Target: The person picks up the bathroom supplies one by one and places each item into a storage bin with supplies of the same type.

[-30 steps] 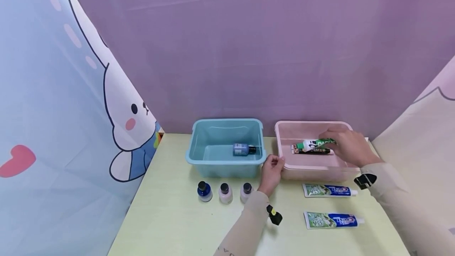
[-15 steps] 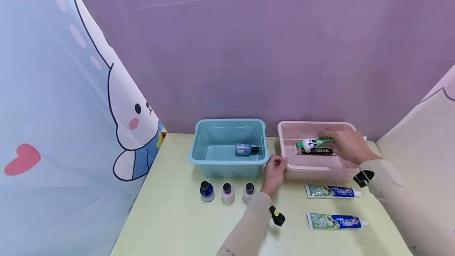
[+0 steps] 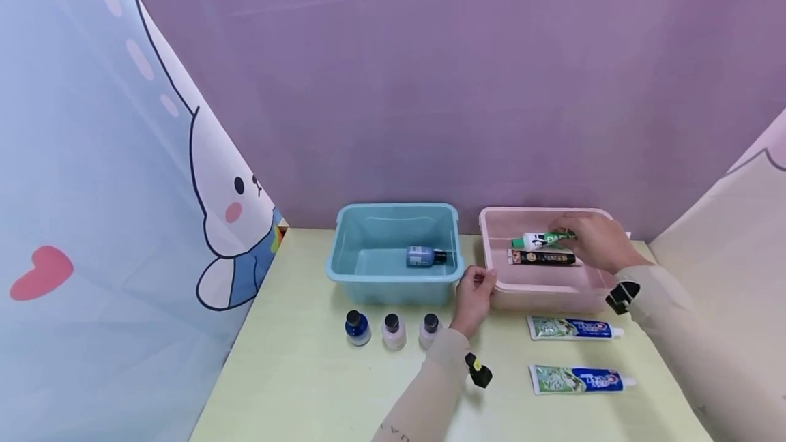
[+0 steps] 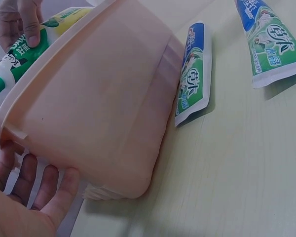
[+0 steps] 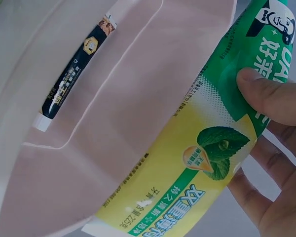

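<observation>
My right hand (image 3: 598,241) pinches a green, white and yellow toothpaste tube (image 5: 187,163) between thumb and fingers, above the pink bin (image 3: 522,288). The tube's green cap points left in the head view. On the bin's floor lies a black toothpaste tube (image 5: 71,74), apart from the held one. My left hand (image 3: 474,299) grips the bin's front left corner. In the left wrist view, its fingers (image 4: 49,182) curl under the rim and the thumb is mostly out of frame. The right palm hides part of the green tube in the head view.
Left of the pink bin stands a blue bin (image 3: 393,280), a blue bottle (image 3: 419,256) lying in it. Before it stand a dark blue bottle (image 3: 358,329) and two pale pink bottles (image 3: 394,334). Two toothpaste tubes (image 3: 574,328) lie on the table (image 3: 295,374) before the pink bin.
The right hand has raised the green toothpaste tube slightly, so more of the black tube shows beneath. The left hand stays on the rim. The head view has shifted a little.
</observation>
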Motion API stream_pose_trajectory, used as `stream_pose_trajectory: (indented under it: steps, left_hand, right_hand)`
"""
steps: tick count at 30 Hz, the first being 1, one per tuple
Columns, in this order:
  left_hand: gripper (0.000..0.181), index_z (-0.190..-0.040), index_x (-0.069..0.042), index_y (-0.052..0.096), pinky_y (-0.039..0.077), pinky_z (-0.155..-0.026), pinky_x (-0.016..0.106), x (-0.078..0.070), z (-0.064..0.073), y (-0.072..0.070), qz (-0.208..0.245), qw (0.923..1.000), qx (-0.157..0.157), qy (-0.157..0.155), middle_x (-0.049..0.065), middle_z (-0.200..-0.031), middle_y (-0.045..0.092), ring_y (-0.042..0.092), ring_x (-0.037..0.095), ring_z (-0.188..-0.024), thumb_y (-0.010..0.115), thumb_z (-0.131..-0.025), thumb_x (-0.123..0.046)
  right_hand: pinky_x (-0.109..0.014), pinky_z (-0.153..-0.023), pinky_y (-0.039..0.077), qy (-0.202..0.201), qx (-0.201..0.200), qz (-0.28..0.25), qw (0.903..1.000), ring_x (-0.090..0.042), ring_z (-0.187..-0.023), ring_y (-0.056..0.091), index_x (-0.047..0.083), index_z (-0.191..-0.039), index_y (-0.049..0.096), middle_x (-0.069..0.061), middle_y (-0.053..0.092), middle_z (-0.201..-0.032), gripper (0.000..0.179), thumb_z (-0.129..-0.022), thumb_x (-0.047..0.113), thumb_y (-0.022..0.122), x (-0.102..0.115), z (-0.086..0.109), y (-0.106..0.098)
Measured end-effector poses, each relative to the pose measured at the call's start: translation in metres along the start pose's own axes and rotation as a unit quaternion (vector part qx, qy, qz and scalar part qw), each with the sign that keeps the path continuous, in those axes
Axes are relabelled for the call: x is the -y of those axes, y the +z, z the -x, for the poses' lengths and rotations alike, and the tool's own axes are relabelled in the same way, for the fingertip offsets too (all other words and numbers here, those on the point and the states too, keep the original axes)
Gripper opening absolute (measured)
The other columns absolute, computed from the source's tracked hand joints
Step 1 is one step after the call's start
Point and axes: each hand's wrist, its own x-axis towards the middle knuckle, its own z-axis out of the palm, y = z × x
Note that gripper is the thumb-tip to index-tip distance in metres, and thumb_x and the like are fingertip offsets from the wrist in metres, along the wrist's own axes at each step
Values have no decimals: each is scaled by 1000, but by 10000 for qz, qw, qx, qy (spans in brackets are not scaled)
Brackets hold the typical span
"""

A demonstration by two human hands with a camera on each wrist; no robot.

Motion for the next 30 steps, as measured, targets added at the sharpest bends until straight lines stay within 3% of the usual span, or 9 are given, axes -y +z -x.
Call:
stream_pose_trajectory:
  steps: [10,20,30]
  left_hand:
    - [14,-103,-20,61,58,-89,39,-9,0,-3,-58,10000,3,-41,-5,-100,60,58,12,-91,61,-103,-34]
    - [13,-102,-20,61,56,-94,50,-7,3,0,35,9999,10,-145,-5,-99,60,58,13,-91,61,-103,-34]
    - [13,-102,-20,61,57,-94,50,-6,3,0,54,9999,-20,-119,-6,-97,59,58,12,-89,62,-103,-32]
  right_hand:
    - [-52,-84,56,-71,33,143,9999,-28,-88,75,14,-101,79,-6,79,-102,30,-73,5,89,-9,-10,11]
    - [-47,-79,57,419,762,-67,9962,-20,-82,71,16,-97,79,-1,77,-92,22,-79,6,85,-16,-16,19]
    - [-45,-75,59,374,1292,-204,9907,-14,-78,68,18,-91,78,3,75,-86,18,-83,2,79,-27,-27,35]
